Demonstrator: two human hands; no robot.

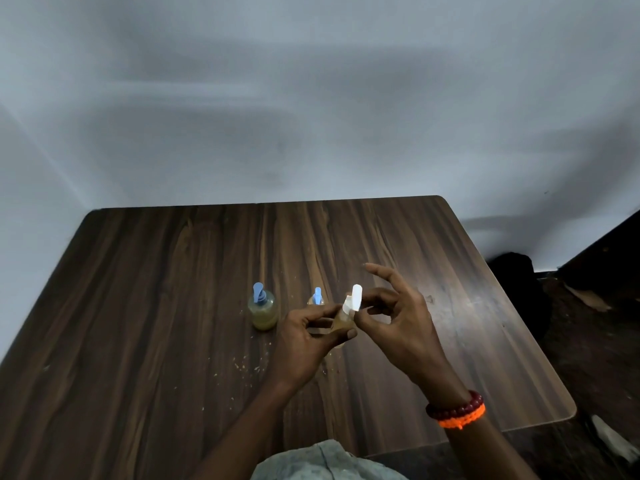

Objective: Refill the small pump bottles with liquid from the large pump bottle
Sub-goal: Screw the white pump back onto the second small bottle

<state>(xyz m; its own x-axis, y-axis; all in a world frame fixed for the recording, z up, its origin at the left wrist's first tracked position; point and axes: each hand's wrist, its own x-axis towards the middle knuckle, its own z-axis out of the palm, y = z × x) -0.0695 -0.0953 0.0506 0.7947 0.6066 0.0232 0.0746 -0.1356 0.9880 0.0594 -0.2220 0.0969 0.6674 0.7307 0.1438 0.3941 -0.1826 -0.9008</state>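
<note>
My left hand (pixel 304 336) grips the body of a pump bottle (pixel 341 323) with yellowish liquid, held just above the table. My right hand (pixel 398 317) pinches its white pump head (pixel 353 301) between thumb and fingers. A small bottle with a blue pump (pixel 263 308), filled with yellowish liquid, stands upright on the table to the left. Another small blue-pump bottle (pixel 317 296) stands behind my left hand, its body mostly hidden. I cannot tell which bottle is the large one.
The dark wooden table (pixel 156 306) has small crumbs (pixel 247 367) near its middle. A pale wall stands behind it. Dark floor and a black object (pixel 519 289) lie off the right edge.
</note>
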